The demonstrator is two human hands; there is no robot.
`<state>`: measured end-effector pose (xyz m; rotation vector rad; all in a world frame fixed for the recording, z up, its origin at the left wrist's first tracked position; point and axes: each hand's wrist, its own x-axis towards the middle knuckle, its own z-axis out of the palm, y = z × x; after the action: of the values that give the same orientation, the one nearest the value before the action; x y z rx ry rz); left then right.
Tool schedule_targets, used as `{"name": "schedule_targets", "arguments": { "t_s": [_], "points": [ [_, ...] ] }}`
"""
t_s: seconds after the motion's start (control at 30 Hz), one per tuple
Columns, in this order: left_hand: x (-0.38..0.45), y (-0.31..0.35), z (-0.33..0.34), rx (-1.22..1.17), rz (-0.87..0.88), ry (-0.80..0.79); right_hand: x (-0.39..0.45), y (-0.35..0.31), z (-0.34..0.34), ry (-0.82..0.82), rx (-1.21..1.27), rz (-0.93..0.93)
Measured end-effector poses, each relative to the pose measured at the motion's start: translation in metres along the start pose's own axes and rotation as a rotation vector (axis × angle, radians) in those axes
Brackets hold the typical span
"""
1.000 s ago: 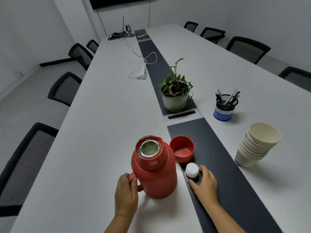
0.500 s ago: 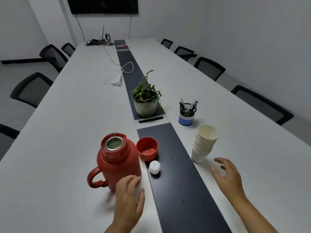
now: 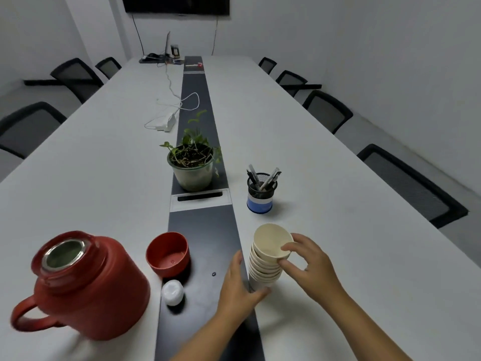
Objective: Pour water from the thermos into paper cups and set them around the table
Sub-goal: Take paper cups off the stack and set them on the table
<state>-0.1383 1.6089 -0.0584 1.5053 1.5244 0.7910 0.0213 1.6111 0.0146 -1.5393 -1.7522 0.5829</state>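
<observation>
Head view, left hand fingers gripping cup stack base, right hand fingers pinching top cup, left fingertips hidden.

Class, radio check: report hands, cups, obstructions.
Left hand steadies cup stack base; right hand pinches top cup. Thermos open, untouched. Nothing blocking.

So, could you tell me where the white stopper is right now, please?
In the head view, the stopper lies on the table's dark strip, just right of the thermos, in front of the red lid, left of the left hand.
</observation>
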Motion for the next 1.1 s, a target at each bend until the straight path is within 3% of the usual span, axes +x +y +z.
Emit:
{"name": "schedule_targets", "arguments": {
  "t_s": [0.33,0.47,0.73,0.87,1.1],
  "points": [
    [0.001,0.017,0.023,-0.064,0.071,0.042,-0.009,0.021,-0.011,0.058,0.262,0.053],
    [-0.028,0.014,0.018,-0.024,0.11,-0.015,-0.031,0.019,-0.011,0.064,0.491,0.146],
    [-0.106,0.007,-0.019,0.071,0.071,-0.047,-0.092,0.014,-0.002,0.037,0.714,0.275],
    [-0.128,0.006,-0.02,0.074,0.086,-0.02,-0.112,0.004,0.005,-0.109,0.63,0.236],
    [-0.145,0.005,-0.028,0.026,0.029,-0.018,-0.118,-0.018,-0.006,-0.056,0.496,0.127]
  ]
}}
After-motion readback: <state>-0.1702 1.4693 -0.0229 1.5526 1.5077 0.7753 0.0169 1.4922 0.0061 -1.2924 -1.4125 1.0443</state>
